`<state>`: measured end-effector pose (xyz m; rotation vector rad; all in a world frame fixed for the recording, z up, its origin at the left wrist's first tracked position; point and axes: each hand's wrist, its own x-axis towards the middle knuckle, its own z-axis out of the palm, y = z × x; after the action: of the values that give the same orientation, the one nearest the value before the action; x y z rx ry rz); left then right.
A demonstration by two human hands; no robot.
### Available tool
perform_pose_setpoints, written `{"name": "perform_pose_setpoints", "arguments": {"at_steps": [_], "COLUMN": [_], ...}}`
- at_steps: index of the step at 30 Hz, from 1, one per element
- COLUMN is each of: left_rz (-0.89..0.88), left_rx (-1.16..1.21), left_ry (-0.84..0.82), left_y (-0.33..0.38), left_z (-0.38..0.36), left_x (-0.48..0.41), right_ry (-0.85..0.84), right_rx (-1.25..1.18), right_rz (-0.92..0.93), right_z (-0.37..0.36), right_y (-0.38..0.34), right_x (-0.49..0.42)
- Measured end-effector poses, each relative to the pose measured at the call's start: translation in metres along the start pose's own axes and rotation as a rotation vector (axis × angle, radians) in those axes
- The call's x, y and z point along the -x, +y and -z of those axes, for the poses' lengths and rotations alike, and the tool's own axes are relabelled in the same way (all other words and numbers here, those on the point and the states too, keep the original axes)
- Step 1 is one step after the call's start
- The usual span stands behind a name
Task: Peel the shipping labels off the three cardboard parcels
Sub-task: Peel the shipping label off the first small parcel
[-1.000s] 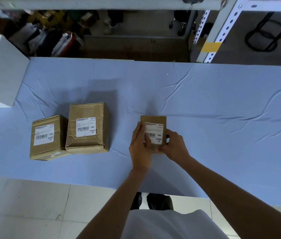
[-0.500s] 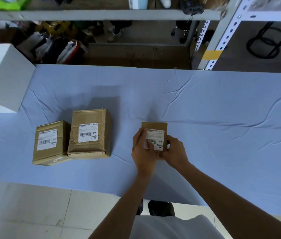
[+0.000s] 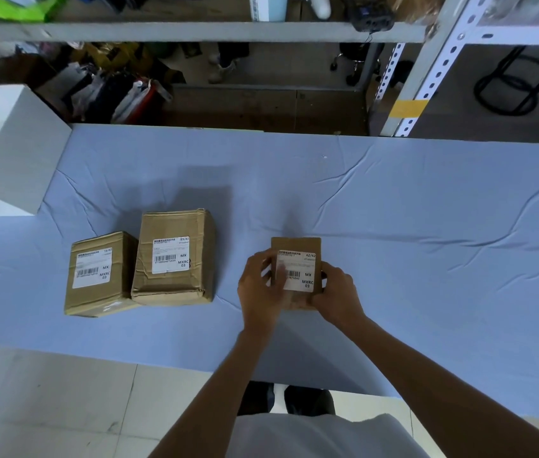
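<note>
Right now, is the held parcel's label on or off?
On: the label lies flat on the small parcel; left hand fingers touch its left edge.

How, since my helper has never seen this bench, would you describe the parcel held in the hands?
On the blue-clothed table, look right of the 16/42 parcel and the 29/42 parcel, which stand side by side. The small parcel is apart from them, held by the left hand and right hand. It is the smallest; its label reads 42/42.

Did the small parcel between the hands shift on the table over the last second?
No. The small parcel sits at the same gap right of the middle parcel; only the view shifted.
</note>
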<state>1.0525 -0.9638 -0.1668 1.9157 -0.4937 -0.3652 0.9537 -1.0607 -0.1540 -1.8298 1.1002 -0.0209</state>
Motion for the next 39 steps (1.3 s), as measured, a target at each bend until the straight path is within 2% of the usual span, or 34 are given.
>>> {"name": "perform_pose_setpoints", "arguments": {"at_steps": [2, 11, 25, 30, 37, 39], "left_rz": [-0.001, -0.213, -0.159, -0.192, -0.139, -0.081], "left_rx": [-0.021, -0.301, -0.633, -0.728, -0.637, -0.539], "left_ry": [0.012, -0.032, -0.103, -0.129, -0.157, -0.131], "left_y": [-0.002, -0.003, 0.009, 0.009, 0.008, 0.009], "left_z": [0.006, 0.007, 0.001, -0.001, -0.005, -0.003], "left_x": [-0.011, -0.028, -0.036, -0.038, -0.034, -0.030], "right_ry": [-0.010, -0.023, -0.025, -0.045, -0.045, -0.051], "right_rx": [0.001, 0.003, 0.007, 0.015, 0.023, 0.020], "right_rz": [0.007, -0.022, -0.007, -0.020, -0.039, -0.042], "right_z": [-0.001, 0.000, 0.002, 0.003, 0.003, 0.003], "right_y": [-0.001, -0.002, -0.001, -0.003, -0.004, -0.005], "right_x": [0.002, 0.000, -0.004, -0.005, -0.005, -0.006]}}
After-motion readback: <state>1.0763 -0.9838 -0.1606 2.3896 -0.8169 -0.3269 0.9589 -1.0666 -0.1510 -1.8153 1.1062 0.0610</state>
